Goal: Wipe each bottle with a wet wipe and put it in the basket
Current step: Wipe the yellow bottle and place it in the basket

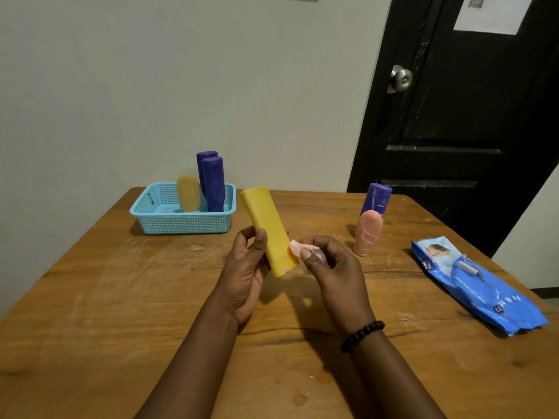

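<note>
Left hand (246, 267) fingers grip the tilted yellow bottle (267, 229); right hand (325, 261) fingers pinch the wipe (298, 247); wet plastic could slip onto the desk (121, 297).

There are six bottles in all. Three are purple: two purple bottles (213, 184) stand in the basket, far ahead of the left hand (245, 273), and one purple bottle (376, 198) stands on the tabletop (121, 297) ahead of the right hand (329, 267). Two are yellow: one small yellow bottle (188, 193) is in the basket, and one big yellow bottle (267, 229) is in the hands. One is a pink bottle (367, 232), just past the right hand. There is one blue basket (181, 223). There is one wet wipe (299, 247) in the right hand. There is one blue pack of wipes (481, 284), far out to the right of the right hand. There are two hands.
</note>
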A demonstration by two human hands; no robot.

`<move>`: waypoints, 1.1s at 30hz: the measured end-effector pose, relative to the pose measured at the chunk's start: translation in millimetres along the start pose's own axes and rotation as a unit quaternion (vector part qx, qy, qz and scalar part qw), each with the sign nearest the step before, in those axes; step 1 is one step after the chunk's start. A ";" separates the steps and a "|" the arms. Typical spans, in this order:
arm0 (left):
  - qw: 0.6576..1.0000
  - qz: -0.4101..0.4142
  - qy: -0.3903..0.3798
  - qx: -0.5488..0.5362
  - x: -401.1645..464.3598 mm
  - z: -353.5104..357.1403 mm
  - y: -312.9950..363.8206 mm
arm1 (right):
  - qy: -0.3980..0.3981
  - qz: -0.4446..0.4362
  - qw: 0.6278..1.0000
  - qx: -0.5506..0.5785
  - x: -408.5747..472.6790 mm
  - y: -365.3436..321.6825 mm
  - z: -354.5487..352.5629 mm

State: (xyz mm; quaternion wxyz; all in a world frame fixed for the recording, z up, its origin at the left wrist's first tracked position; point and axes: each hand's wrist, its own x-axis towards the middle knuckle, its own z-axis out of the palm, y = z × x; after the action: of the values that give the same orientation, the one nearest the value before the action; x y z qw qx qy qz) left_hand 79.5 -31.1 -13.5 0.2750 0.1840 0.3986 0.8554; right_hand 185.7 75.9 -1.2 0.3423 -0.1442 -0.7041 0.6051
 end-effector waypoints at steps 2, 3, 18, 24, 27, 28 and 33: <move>1.000 -0.002 -0.006 -0.010 -1.5 1.8 0.1 | 0.006 -0.033 0.999 -0.020 3.2 -6.9 0.3; 1.000 -0.007 -0.009 -0.010 -2.6 2.8 0.0 | 0.013 -0.058 0.998 -0.035 6.8 -10.6 1.6; 0.999 -0.013 -0.029 -0.012 -4.5 0.1 -0.8 | 0.011 -0.287 0.914 -0.288 44.5 -38.9 38.8; 0.998 0.002 -0.006 -0.061 -2.2 -5.3 -5.5 | -0.034 -0.228 0.937 -0.264 16.5 -24.7 36.7; 0.997 -0.007 0.010 -0.072 -1.5 -6.9 -8.7 | -0.032 -0.221 0.938 -0.266 6.0 -16.6 34.3; 0.997 -0.009 0.015 -0.075 -1.4 -7.7 -9.9 | -0.032 -0.223 0.937 -0.266 3.7 -14.1 32.9; 0.996 -0.003 0.034 -0.081 -0.5 -10.6 -9.5 | -0.071 -0.243 0.926 -0.282 -10.8 -2.5 25.0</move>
State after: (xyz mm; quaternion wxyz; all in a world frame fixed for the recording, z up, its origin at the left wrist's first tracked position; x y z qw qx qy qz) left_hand 77.3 -32.5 -27.5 0.2775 0.1310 0.3380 0.8897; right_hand 177.6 49.8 -3.0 0.3729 -0.0159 -0.8816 0.2888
